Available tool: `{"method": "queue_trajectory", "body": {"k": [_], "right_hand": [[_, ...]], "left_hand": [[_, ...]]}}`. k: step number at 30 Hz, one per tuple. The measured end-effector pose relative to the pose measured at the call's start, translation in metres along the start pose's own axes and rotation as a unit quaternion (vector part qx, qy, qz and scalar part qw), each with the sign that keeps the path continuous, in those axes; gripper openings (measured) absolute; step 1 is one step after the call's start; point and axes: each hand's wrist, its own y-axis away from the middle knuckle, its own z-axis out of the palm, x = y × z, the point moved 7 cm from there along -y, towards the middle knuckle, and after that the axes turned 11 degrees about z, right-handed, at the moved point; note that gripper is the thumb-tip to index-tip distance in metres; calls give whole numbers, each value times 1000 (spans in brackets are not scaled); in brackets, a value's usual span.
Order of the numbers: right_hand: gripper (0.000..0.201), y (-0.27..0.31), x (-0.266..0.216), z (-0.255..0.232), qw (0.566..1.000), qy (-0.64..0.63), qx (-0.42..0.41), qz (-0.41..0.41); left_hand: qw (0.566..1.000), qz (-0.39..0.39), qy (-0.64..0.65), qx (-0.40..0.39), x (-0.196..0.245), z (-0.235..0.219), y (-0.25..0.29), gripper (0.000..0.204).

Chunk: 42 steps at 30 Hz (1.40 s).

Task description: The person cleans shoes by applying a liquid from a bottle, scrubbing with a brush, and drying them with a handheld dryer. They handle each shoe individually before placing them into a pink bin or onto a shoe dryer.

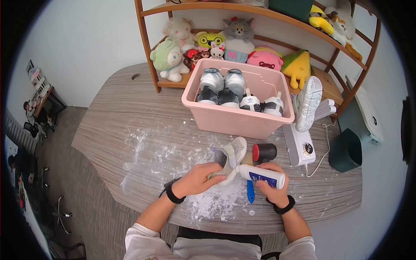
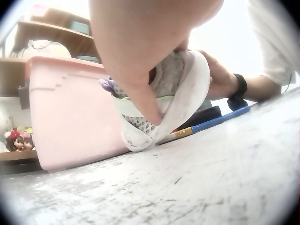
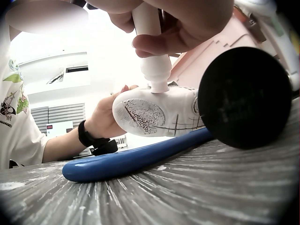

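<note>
My left hand (image 1: 199, 177) grips a small white mesh shoe (image 1: 237, 149) with a pale green strap, tipped on its side low over the table. In my right hand (image 1: 274, 173) is a white squeeze bottle (image 1: 255, 173) with a blue label, its tip against the edge of the shoe's sole (image 3: 140, 115). The sole shows dark marks in the right wrist view. A brush with a blue handle (image 1: 250, 192) lies below the bottle. Just behind the right hand lies a black canister (image 1: 269, 151) with a red end.
A pink bin (image 1: 238, 119) holding several shoes stands behind the hands. To the right are a white shoe dryer (image 1: 301, 149) with a shoe (image 1: 308, 104) on it, its cord and a dark green bin (image 1: 345, 149). White residue (image 1: 212, 203) covers part of the table. Plush toys (image 1: 169, 60) fill the shelf.
</note>
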Motion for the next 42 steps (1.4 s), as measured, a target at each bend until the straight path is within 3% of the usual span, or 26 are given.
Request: {"method": "queue_trajectory", "body": {"k": [1,3,10,12,16,19,21,24,27,31,34,36,40,42], "right_hand": [[44,1,-1,2,1000,0,0,0],[44,1,10,0,993,-33,42,103],[44,-2,1,-1,1000,3,7,11],[44,0,2,2,998,-52,-31,28],[43,3,8,3,992,-77,-22,97],[42,1,14,-1,989,-65,33,125],[42,-1,-1,-1,999,32,19,5],[42,3,-6,5,999,-32,-8,8],[42,5,-9,8,999,-19,-30,4],[42,6,-3,4,999,-9,8,41],[43,4,-10,5,1000,19,11,-9],[44,5,-16,9,996,74,-3,-45],[45,7,-12,14,999,41,-28,-20],[45,10,-23,24,996,46,-71,-39]], "left_hand": [[1000,0,0,0,0,0,0,26],[1000,1,4,-2,1,0,0,26],[1000,1,-6,7,2,-2,-1,26],[1000,2,-3,15,2,-2,-1,27],[1000,-2,-4,4,2,0,-1,27],[1000,-6,-6,4,2,0,0,26],[1000,-4,-5,5,2,-1,-1,26],[1000,-1,-7,7,-1,-1,1,26],[1000,10,-8,14,0,0,0,26],[1000,15,-11,3,1,2,0,24],[999,37,-25,20,4,1,0,23],[989,112,-78,54,15,-4,-1,23],[981,133,-106,95,18,-5,0,25],[983,104,-109,103,15,-6,0,25]]}}
